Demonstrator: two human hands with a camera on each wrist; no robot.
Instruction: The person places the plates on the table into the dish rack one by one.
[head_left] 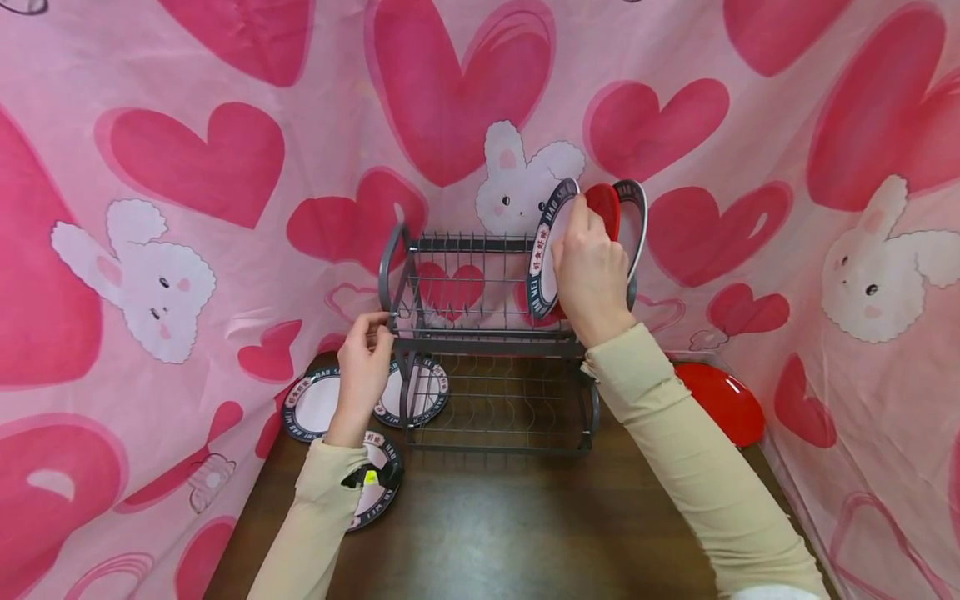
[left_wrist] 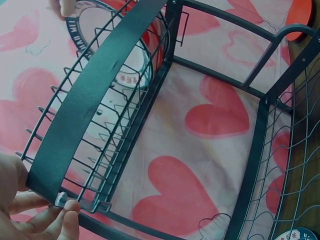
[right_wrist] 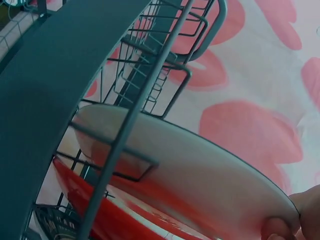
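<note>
My right hand (head_left: 592, 275) pinches the edge of a white plate (head_left: 546, 242) with a dark lettered rim, which stands on edge in the top tier of the dark two-tier dish rack (head_left: 487, 344). Its pale underside shows in the right wrist view, with the lower part between the wires. Just to its right stand a red plate (head_left: 606, 208) and another dark-rimmed plate (head_left: 637, 225). At the rack's front left corner, my left hand (head_left: 365, 358) grips the frame, thumb and fingers around the corner in the left wrist view.
On the brown table (head_left: 480, 517), dark-rimmed plates lie left of the rack (head_left: 311, 408), behind its left leg and under my left forearm. A red plate (head_left: 723, 404) lies at the right. Pink heart-patterned cloth (head_left: 195, 67) encloses the back and sides.
</note>
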